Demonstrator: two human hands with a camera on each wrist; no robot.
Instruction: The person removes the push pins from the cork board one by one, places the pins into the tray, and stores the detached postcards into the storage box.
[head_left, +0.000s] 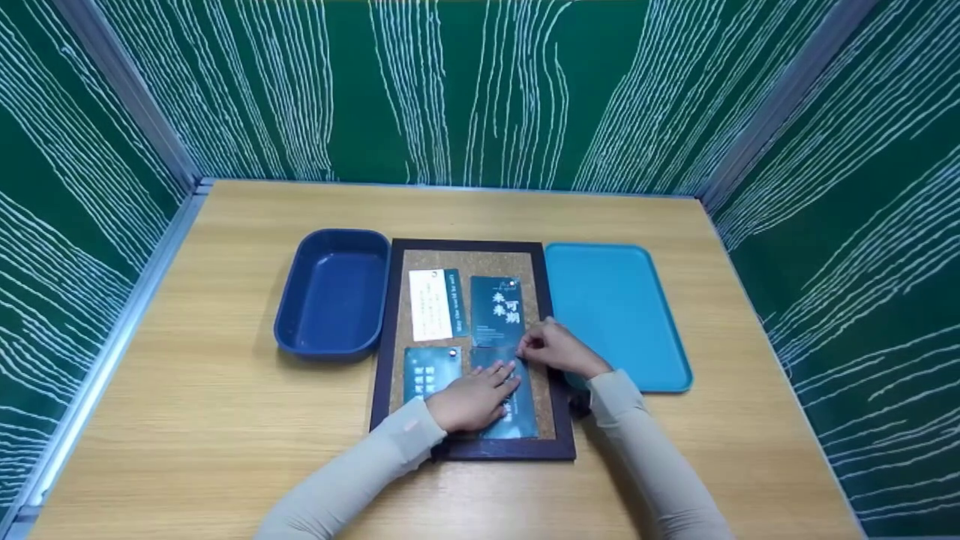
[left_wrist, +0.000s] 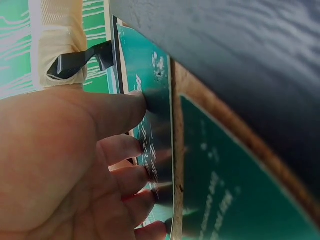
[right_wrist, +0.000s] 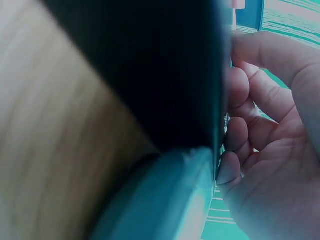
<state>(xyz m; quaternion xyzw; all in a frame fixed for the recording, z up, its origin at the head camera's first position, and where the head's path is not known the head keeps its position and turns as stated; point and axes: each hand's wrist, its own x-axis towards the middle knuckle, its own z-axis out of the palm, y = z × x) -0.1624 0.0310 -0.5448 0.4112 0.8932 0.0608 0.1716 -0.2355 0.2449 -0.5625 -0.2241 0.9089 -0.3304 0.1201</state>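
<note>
A dark-framed cork board (head_left: 465,260) lies on the table with several printed cards on it. My left hand (head_left: 472,397) rests with fairly straight fingers on the lower right teal card (head_left: 521,412); the left wrist view shows its fingers (left_wrist: 132,177) against that card. At the card's upper right corner, my right hand (head_left: 559,349) pinches what looks like a push pin, mostly hidden by the fingertips. Small round pins show at the upper right of the lower left card (head_left: 431,367), the upper right card (head_left: 491,307) and the white-and-teal card (head_left: 431,304).
Left of the board stands a dark blue bin (head_left: 334,300). A flat light blue tray (head_left: 615,300) lies against the board's right side, partly under my right forearm. Green panels (head_left: 480,90) with white lines surround the wooden table (head_left: 187,420) at the back and sides.
</note>
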